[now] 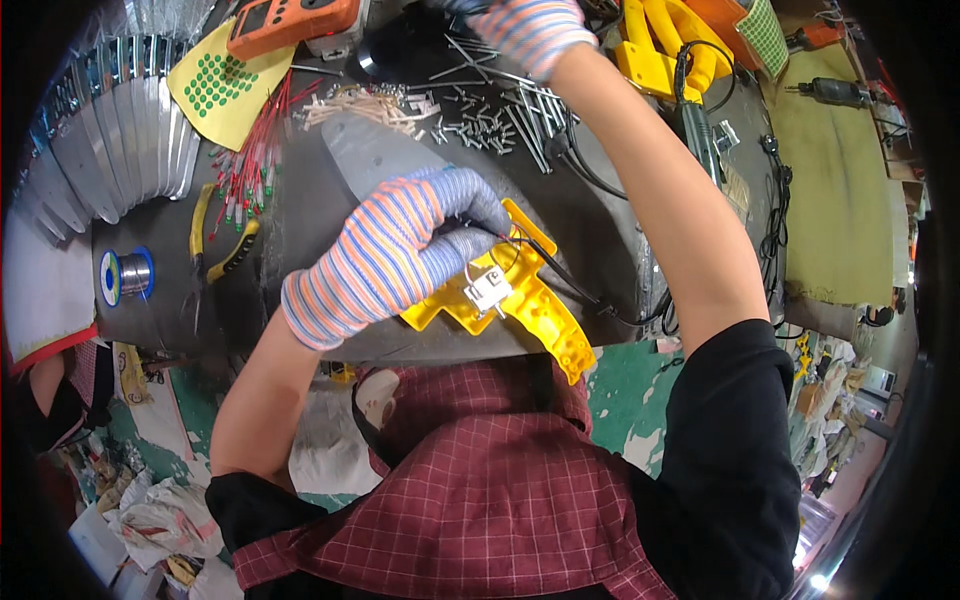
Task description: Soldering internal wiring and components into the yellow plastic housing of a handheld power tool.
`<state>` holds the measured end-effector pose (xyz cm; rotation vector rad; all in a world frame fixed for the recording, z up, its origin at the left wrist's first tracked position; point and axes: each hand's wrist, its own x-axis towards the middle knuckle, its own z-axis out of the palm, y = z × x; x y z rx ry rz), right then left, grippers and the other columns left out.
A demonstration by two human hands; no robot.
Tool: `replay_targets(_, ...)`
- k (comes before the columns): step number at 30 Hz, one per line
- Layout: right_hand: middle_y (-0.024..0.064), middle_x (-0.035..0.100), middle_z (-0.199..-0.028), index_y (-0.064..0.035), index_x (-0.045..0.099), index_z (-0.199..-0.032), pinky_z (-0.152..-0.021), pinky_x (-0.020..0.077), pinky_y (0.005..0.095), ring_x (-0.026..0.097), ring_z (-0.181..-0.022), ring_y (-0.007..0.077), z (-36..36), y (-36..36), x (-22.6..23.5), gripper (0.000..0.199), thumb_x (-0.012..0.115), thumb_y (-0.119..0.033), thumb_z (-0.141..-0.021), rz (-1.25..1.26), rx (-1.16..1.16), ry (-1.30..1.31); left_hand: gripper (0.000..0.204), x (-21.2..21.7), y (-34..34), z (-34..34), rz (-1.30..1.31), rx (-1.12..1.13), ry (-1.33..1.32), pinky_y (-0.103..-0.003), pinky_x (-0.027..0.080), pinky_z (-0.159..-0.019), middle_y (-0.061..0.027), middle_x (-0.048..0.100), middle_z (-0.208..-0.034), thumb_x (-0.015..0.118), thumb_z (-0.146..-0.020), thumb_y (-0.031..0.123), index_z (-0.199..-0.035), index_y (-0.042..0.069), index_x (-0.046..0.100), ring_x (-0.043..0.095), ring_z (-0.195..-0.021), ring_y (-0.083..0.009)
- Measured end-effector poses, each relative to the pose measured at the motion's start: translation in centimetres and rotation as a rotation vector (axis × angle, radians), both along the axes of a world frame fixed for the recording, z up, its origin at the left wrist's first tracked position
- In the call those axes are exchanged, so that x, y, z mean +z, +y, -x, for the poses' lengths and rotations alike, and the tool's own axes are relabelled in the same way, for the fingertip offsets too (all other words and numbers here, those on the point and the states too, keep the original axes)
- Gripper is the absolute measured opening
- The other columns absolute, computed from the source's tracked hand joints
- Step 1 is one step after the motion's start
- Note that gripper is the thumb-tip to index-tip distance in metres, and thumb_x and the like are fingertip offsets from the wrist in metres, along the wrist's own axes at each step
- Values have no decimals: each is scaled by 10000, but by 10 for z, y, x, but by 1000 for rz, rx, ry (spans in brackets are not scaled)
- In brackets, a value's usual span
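My left hand (395, 255), in a striped knit glove, grips a yellow plastic housing (530, 305) near the front edge of the dark workbench (300, 215). A small white switch (488, 290) with thin black wires sits in the housing, right by my gloved fingers. My right hand (530, 30), also gloved, reaches to the far side of the bench over a scatter of metal pins and screws (490, 120). Whether it holds anything is hidden at the picture's top edge.
Red-tipped wires (245, 165) and yellow-handled pliers (225, 250) lie at the left. A solder spool (128, 275), an orange meter (290, 22), a yellow dotted sheet (215, 85), more yellow housings (665, 45) and a soldering iron (700, 135) surround the work. Metal strips (120, 130) fan out far left.
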<state>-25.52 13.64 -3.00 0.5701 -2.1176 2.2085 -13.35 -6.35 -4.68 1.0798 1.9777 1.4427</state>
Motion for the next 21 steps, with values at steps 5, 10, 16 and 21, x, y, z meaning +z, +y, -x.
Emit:
replay_targets(5, 54, 651, -946, -88, 626, -1166, -709, 494, 253, 602, -795, 118, -93, 76, -9, 310, 664, -223, -889, 112, -512, 101, 161, -4, -9, -2, -21, 19, -173, -273, 506, -818, -51, 627, -957, 640, -861, -6, -1019, 22, 632, 604, -905, -123)
replay_targets(10, 33, 665, -827, -104, 653, -1024, -528, 476, 254, 580, -613, 100, -182, 103, -3, 235, 643, -306, -905, 512, -549, -388, 156, -5, -9, -3, 17, -16, 59, -316, 497, -822, -63, 630, -933, 635, -826, -16, -976, 28, 638, 613, -894, -185)
replay_targets(16, 8, 656, -754, -120, 651, -932, -501, 555, 299, 667, -633, 165, -190, 108, -34, 208, 647, -321, -882, 570, -507, -690, 132, -13, -11, -10, 2, 23, 270, -360, 499, -840, -94, 657, -953, 633, -808, -5, -936, 28, 632, 629, -914, -259)
replay_targets(21, 13, 668, -785, -120, 647, -945, -540, 556, 305, 673, -664, 181, -183, 97, -43, 220, 651, -329, -875, 490, -517, -696, 94, -15, -9, -13, -34, 56, 211, -359, 498, -848, -100, 668, -971, 629, -825, 8, -916, 28, 634, 637, -939, -261)
